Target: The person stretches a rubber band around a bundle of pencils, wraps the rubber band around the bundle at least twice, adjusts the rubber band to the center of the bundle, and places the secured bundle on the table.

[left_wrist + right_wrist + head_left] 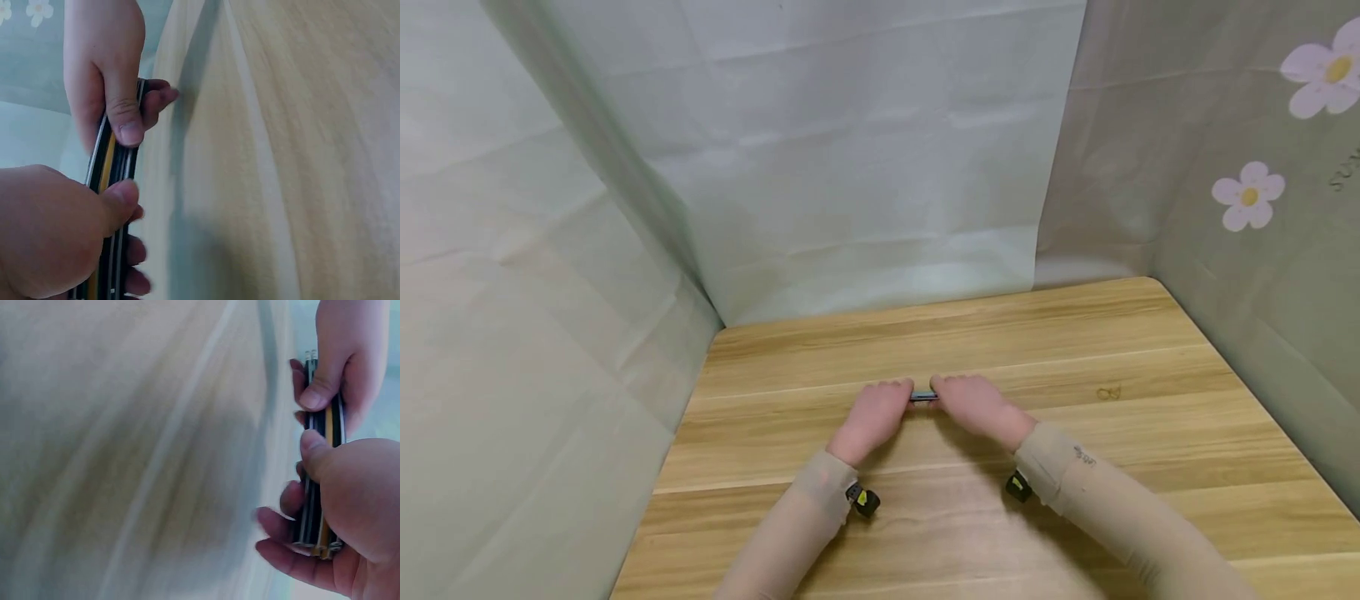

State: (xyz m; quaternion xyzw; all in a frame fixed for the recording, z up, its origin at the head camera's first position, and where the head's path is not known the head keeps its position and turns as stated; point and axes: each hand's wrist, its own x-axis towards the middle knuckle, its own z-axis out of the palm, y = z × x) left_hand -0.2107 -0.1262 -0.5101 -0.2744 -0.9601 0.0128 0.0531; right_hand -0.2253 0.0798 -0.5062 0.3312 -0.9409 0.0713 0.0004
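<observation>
A bundle of slim pencils (923, 397), dark with pale stripes and one yellow among them, is held between both hands just above the wooden table. My left hand (876, 412) grips one end, its thumb along the near side and its fingers wrapped behind. On the other end my right hand (976, 406) holds in the same way, thumb on top of the pencils (315, 506). Only a short stretch of the bundle shows between the thumbs in the head view. In the right wrist view, the pencil ends line up closely near the right palm.
A thin yellowish rubber band (1108, 392) lies on the table (1150, 467) to the right of the hands. Pale cloth walls (865, 167) stand behind and at both sides of the table. Dark wrist straps (863, 500) sit under the sleeves.
</observation>
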